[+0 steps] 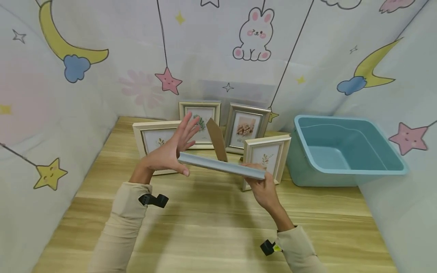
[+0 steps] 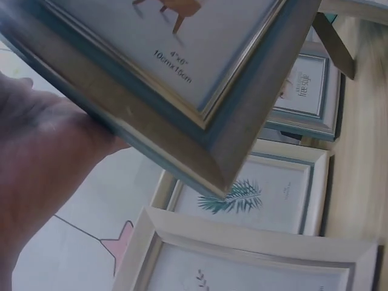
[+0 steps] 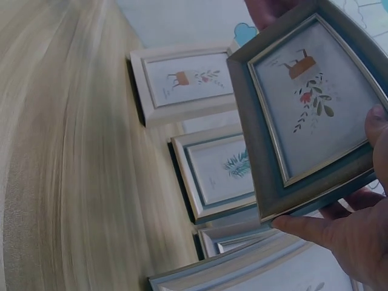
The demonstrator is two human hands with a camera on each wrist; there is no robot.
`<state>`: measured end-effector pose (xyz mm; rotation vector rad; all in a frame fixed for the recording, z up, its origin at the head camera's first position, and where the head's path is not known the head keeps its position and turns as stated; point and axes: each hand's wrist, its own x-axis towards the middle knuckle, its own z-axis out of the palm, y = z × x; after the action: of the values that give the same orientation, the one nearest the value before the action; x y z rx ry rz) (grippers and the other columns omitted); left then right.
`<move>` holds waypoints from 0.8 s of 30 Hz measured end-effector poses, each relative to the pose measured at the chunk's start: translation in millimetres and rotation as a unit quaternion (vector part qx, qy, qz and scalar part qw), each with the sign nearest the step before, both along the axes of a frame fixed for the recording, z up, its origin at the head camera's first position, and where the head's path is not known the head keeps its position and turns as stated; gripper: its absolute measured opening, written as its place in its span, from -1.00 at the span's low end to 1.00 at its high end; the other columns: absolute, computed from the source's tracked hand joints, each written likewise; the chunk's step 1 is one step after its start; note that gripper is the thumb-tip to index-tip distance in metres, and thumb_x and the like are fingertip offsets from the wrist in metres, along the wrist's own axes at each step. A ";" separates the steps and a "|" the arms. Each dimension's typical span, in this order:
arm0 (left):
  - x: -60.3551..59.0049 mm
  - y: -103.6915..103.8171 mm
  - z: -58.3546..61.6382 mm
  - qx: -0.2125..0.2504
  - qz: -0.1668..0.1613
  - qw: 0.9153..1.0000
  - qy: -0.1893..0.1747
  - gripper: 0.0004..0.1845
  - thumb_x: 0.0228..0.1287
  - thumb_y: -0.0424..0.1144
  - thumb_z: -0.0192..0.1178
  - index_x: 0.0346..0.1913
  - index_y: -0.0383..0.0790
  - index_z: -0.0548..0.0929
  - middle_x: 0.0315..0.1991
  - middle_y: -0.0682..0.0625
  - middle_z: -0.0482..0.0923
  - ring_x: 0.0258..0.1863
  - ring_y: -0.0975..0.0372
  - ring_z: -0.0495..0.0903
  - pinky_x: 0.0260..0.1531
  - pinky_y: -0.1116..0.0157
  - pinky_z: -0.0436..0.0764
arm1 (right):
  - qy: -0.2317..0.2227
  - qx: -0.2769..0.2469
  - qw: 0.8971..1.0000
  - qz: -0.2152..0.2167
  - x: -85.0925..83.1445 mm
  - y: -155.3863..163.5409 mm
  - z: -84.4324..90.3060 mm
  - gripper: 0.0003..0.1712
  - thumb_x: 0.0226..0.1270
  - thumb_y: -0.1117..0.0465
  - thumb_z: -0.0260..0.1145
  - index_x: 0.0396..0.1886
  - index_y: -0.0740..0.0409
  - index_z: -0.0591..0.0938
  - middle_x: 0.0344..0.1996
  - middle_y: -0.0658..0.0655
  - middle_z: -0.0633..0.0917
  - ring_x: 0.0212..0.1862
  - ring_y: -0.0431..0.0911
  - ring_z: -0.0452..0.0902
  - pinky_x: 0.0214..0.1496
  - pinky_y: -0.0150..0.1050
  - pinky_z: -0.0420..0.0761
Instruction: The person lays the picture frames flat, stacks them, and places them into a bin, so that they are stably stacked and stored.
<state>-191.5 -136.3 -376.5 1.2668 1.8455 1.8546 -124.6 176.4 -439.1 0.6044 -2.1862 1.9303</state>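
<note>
A grey-blue picture frame (image 1: 222,165) is held level above the wooden table (image 1: 211,223), face down, with its brown easel stand (image 1: 216,140) sticking up. My left hand (image 1: 170,151) has straight, spread fingers, and its palm and thumb press against the frame's left end. My right hand (image 1: 261,185) grips the right end from below. In the right wrist view the frame (image 3: 303,121) shows a flower print, my thumb (image 3: 377,130) lies on its face and a finger runs along its edge. The left wrist view shows the frame's corner (image 2: 242,121) against my palm (image 2: 36,170).
Several frames stand on the table behind my hands: a cream one (image 1: 153,138) at the left, a fern print (image 1: 201,117) and a silver one (image 1: 246,127) at the back, and a cream one (image 1: 268,155) at the right. A blue tub (image 1: 341,170) sits at the right by the wall.
</note>
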 end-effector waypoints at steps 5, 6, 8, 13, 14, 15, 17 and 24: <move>-6.7 2.6 5.7 -0.043 -0.041 0.998 0.022 0.55 -0.07 0.17 0.53 0.54 0.07 -0.64 0.61 -0.03 -0.67 0.59 -0.14 -0.46 0.43 -0.37 -0.09 | 0.052 -0.028 0.998 0.032 -2.3 3.1 -7.6 -0.71 0.35 0.54 0.21 -0.01 0.23 0.65 0.04 0.07 0.71 0.13 -0.26 0.61 0.15 -0.39 0.61; -7.3 3.9 6.8 -0.048 -0.047 0.997 0.026 0.55 -0.07 0.16 0.54 0.53 0.06 -0.65 0.61 -0.02 -0.67 0.60 -0.10 -0.46 0.44 -0.35 -0.07 | 0.060 -0.029 0.997 0.034 -2.7 4.0 -8.1 -0.71 0.35 0.54 0.21 -0.01 0.23 0.65 0.04 0.06 0.71 0.13 -0.26 0.61 0.15 -0.39 0.61; -7.1 6.0 8.9 -0.059 -0.058 0.996 0.029 0.55 -0.07 0.14 0.54 0.54 0.07 -0.64 0.61 0.01 -0.66 0.61 -0.02 -0.44 0.46 -0.31 -0.04 | 0.072 -0.032 0.996 0.038 -2.5 5.9 -8.3 -0.72 0.34 0.54 0.22 -0.02 0.28 0.64 0.04 0.02 0.71 0.14 -0.23 0.61 0.16 -0.39 0.60; 0.0 7.1 12.5 -0.059 -0.085 0.994 0.045 0.57 -0.08 0.20 0.53 0.53 0.01 -0.65 0.61 -0.05 -0.64 0.62 -0.03 -0.43 0.54 -0.07 0.05 | 0.088 -0.011 0.995 0.042 3.5 9.1 -4.7 -0.75 0.33 0.52 0.25 -0.01 0.45 0.61 0.07 -0.05 0.70 0.17 -0.22 0.59 0.19 -0.39 0.57; 1.8 7.0 13.0 -0.057 -0.087 0.993 0.048 0.57 -0.08 0.21 0.52 0.53 -0.01 -0.64 0.62 -0.06 -0.64 0.61 -0.03 -0.43 0.55 0.01 0.06 | 0.089 -0.005 0.995 0.041 5.0 9.3 -3.7 -0.76 0.34 0.50 0.25 -0.01 0.46 0.60 0.08 -0.08 0.69 0.18 -0.23 0.58 0.20 -0.39 0.56; 3.5 6.9 13.4 -0.054 -0.089 0.993 0.050 0.57 -0.09 0.22 0.52 0.53 -0.04 -0.64 0.62 -0.06 -0.62 0.62 -0.03 -0.42 0.56 0.08 0.07 | 0.091 -0.001 0.995 0.040 6.3 9.4 -2.6 -0.76 0.34 0.48 0.25 -0.02 0.48 0.60 0.09 -0.11 0.69 0.19 -0.24 0.57 0.21 -0.39 0.55; 7.8 6.7 14.6 -0.052 -0.081 0.994 0.051 0.57 -0.10 0.24 0.52 0.55 -0.05 -0.61 0.63 -0.04 -0.58 0.62 0.00 -0.39 0.56 0.21 0.08 | 0.095 0.003 0.995 0.037 8.4 9.1 -1.1 -0.77 0.34 0.47 0.26 -0.04 0.50 0.59 0.09 -0.13 0.68 0.20 -0.25 0.56 0.22 -0.38 0.54; 29.6 0.2 11.9 -0.031 -0.040 0.996 0.072 0.48 -0.04 0.14 0.54 0.59 -0.17 -0.45 0.64 -0.09 -0.49 0.63 0.11 -0.21 0.56 0.21 0.10 | 0.147 0.018 0.989 0.029 11.8 6.0 1.7 -0.77 0.36 0.44 0.26 -0.03 0.45 0.62 0.07 0.10 0.71 0.20 -0.19 0.57 0.30 -0.33 0.50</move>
<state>-161.9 -136.0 -364.6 1.4632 1.8775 1.6932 -112.8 182.4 -437.3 0.9054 -2.0420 1.7036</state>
